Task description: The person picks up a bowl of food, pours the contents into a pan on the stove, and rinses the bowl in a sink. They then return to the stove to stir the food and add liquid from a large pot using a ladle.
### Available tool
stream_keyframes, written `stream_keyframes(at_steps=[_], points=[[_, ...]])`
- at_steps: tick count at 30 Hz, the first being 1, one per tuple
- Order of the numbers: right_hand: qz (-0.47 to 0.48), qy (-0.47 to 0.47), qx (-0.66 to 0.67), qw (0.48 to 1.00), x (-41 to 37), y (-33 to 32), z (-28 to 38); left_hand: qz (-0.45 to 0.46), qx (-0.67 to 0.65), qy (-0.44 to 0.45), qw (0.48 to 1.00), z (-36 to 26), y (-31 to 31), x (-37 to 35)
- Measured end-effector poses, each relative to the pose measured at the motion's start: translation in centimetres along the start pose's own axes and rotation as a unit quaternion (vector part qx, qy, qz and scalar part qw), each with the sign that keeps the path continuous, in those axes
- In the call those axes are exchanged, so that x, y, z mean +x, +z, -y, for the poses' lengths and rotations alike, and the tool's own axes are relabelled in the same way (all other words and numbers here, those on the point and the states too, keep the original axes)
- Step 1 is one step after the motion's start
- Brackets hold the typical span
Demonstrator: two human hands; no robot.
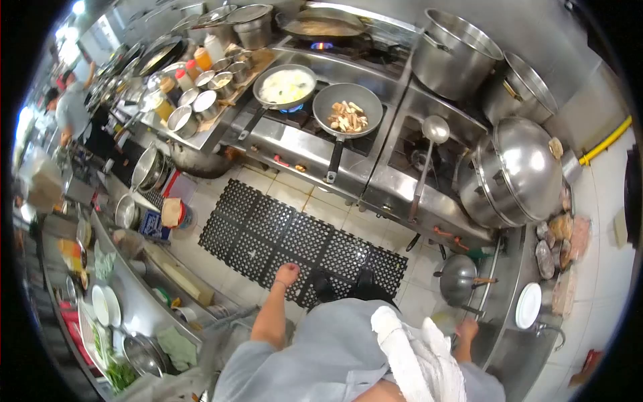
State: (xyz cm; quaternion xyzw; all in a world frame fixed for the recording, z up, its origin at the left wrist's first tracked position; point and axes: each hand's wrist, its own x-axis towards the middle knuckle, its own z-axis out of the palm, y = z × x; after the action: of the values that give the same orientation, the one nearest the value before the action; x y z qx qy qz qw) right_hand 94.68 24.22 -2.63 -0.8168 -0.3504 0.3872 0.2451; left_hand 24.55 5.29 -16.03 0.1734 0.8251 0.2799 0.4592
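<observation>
My left hand [288, 273] hangs over the black rubber mat [264, 231], fingers curled in and nothing visible in them. My right hand [467, 328] is low at my side, close to the steel counter on the right. Its fingers look closed, and what they hold, if anything, is hidden. A pale greenish blur lies beside it. On the stove ahead, a grey frying pan [321, 110] holds browned pieces of food [348, 118]. Left of it, another pan [258, 92] with white and yellow food [287, 87] sits over a blue flame. Neither hand touches a pan.
A ladle [437, 130] lies across the right burner, beside a large domed steel pot [529, 167]. Tall stockpots [455, 43] stand behind. Sauce bottles [202, 58] and steel containers [205, 104] crowd the left counter. A wok [459, 278] is low at right. Another person [72, 110] stands far left.
</observation>
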Motion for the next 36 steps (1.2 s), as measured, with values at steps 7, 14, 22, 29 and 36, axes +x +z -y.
stream_keyframes(at_steps=[7,14,22,29,36], points=[[0.346,-0.077,-0.091,0.931,3.0,23.1,11.3,-0.04,-0.145,-0.003,0.989,-2.9,-3.1,-3.9],[0.293,-0.005,0.135,0.947,1.7,36.6,30.4,-0.009,-0.074,-0.239,0.968,9.8,-0.6,-12.2],[0.461,0.058,0.459,0.757,0.0,36.6,40.9,-0.15,-0.137,-0.202,0.958,2.2,0.9,-16.2],[0.399,-0.07,0.256,0.877,-8.6,31.0,42.1,-0.154,-0.222,-0.204,0.941,-4.3,-3.2,-5.1],[0.437,-0.227,-0.015,0.87,-11.6,28.9,46.8,-0.017,-0.206,0.035,0.978,-28.0,-7.8,7.1]])
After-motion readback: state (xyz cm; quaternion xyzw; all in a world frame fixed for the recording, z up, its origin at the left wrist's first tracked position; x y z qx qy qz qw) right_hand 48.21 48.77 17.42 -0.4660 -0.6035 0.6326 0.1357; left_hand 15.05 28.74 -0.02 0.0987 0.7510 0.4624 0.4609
